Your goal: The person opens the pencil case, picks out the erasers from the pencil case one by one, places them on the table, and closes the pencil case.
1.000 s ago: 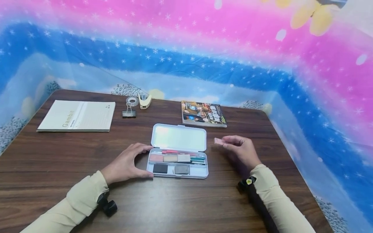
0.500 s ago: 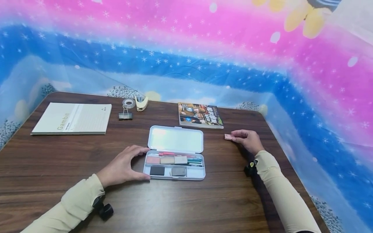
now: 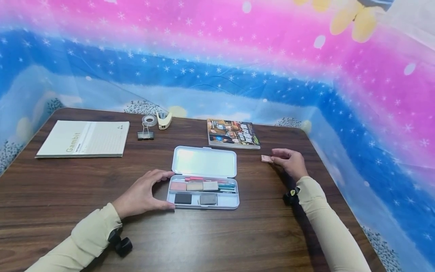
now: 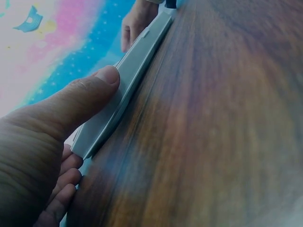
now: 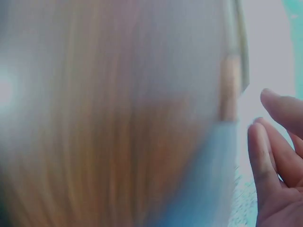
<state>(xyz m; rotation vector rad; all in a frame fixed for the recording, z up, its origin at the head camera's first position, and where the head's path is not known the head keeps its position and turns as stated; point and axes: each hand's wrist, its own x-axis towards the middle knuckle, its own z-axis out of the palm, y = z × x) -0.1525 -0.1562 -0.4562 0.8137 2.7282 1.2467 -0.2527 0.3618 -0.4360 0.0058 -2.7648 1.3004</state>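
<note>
A clear pencil case (image 3: 204, 161) lies open at the middle of the brown table (image 3: 68, 189). Its tray holds several erasers (image 3: 194, 186) and pens (image 3: 210, 179). My left hand (image 3: 168, 190) grips the tray's left end, index finger on the far side and thumb on the near edge. The left wrist view shows that thumb (image 4: 94, 94) pressed on the case's rim (image 4: 137, 71). My right hand (image 3: 276, 160) rests on the table right of the case, its fingertips beside a small pink eraser (image 3: 266, 159). In the blurred right wrist view the fingers (image 5: 265, 156) are relaxed and apart from the eraser (image 5: 230, 87).
A Gambit notebook (image 3: 83, 138) lies at the back left. A tape roll (image 3: 149, 120), a stapler (image 3: 164, 120) and a binder clip (image 3: 145, 134) sit behind the case. A colourful book (image 3: 233, 133) lies at the back centre. A pink and blue cloth surrounds the table.
My right hand carried the pink eraser away from the case to the right and back, and lowered it onto the table. The left hand stayed on the case.
</note>
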